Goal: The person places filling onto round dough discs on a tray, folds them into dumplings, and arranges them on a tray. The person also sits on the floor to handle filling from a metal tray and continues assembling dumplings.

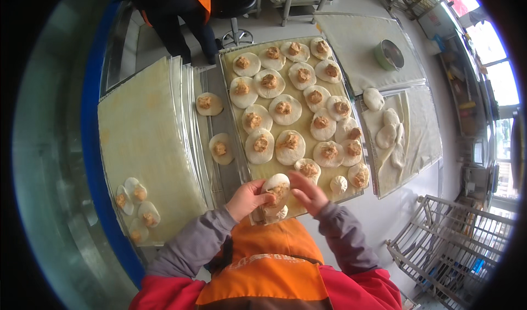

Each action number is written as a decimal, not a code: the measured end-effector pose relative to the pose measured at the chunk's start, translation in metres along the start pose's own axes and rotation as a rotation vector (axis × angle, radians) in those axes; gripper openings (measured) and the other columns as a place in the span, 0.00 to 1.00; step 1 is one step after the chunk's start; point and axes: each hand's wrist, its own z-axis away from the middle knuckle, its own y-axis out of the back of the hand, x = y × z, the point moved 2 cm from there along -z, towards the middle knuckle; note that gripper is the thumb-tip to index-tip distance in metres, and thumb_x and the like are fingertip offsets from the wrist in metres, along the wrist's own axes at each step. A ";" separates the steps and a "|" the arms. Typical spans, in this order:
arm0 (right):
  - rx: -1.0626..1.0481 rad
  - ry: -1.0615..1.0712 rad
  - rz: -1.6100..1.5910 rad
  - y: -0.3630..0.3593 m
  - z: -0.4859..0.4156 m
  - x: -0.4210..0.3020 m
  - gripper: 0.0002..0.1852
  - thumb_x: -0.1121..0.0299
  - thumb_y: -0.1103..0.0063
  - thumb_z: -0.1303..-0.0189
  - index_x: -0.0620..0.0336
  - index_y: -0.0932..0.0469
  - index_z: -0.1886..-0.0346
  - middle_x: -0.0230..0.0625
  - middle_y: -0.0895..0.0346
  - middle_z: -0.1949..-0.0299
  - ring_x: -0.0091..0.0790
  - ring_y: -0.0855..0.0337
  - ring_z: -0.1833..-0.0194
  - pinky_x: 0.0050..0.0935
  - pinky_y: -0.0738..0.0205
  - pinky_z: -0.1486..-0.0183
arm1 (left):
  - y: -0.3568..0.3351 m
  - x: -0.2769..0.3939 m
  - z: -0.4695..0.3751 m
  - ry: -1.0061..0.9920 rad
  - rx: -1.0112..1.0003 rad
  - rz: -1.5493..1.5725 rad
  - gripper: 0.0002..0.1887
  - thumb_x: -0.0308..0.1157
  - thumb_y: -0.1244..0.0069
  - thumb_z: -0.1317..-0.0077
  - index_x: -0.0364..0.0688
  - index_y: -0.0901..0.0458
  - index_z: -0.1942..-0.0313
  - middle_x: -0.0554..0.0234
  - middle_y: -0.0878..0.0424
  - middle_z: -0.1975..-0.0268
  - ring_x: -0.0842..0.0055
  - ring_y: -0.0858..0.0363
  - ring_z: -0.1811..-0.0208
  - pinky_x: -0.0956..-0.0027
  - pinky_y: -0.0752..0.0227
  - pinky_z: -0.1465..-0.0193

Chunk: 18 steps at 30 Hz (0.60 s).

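My left hand (248, 199) holds a round dough wrapper (276, 188) topped with orange-brown filling, its thumb on the filling. Beside the wrapper's right edge is my right hand (308, 191), its fingers spread; whether they touch the dough I cannot tell. Beyond both hands, a cloth-covered tray (267, 173) bears many flat wrappers with lumps of filling, some overlapping. A pleated, closed bun (339, 184) sits near the tray's close right corner, and another pleated bun (282, 212) lies just below the held wrapper.
Left stands a stack of cloth-covered trays (144, 145) with several filled wrappers. On the right, plain dough rounds (386, 136) lie on a cloth, and a metal pot (389, 55) stands behind. A wire rack (448, 231) is at lower right. Another person (177, 17) stands beyond, near a stool (232, 1).
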 end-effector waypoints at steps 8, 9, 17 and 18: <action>0.067 -0.265 0.422 -0.016 -0.026 0.015 0.10 0.67 0.36 0.39 0.62 0.24 0.71 0.36 0.24 0.80 0.31 0.19 0.79 0.31 0.25 0.76 | -0.008 0.001 -0.015 -0.470 0.402 -0.632 0.21 0.33 0.42 0.38 0.32 0.25 0.48 0.47 0.20 0.52 0.59 0.19 0.55 0.64 0.25 0.51; 0.014 -0.253 0.677 -0.015 -0.031 0.010 0.10 0.66 0.37 0.40 0.62 0.24 0.71 0.40 0.22 0.78 0.40 0.17 0.73 0.37 0.24 0.70 | -0.008 -0.001 -0.017 -0.442 0.425 -0.704 0.24 0.34 0.42 0.37 0.34 0.28 0.44 0.47 0.25 0.44 0.59 0.22 0.47 0.63 0.28 0.44; -0.042 0.088 0.482 -0.063 -0.049 -0.085 0.11 0.75 0.41 0.40 0.59 0.19 0.53 0.39 0.20 0.64 0.34 0.18 0.70 0.28 0.23 0.67 | 0.083 -0.016 0.142 -0.521 0.558 -0.372 0.17 0.27 0.46 0.34 0.37 0.25 0.45 0.56 0.18 0.48 0.69 0.18 0.50 0.70 0.25 0.47; -0.119 0.133 0.476 -0.087 -0.048 -0.095 0.11 0.75 0.42 0.39 0.60 0.19 0.53 0.40 0.19 0.63 0.31 0.17 0.68 0.27 0.22 0.66 | 0.107 -0.017 0.177 -0.544 0.653 -0.438 0.17 0.28 0.46 0.34 0.36 0.24 0.46 0.54 0.17 0.51 0.68 0.17 0.55 0.69 0.22 0.53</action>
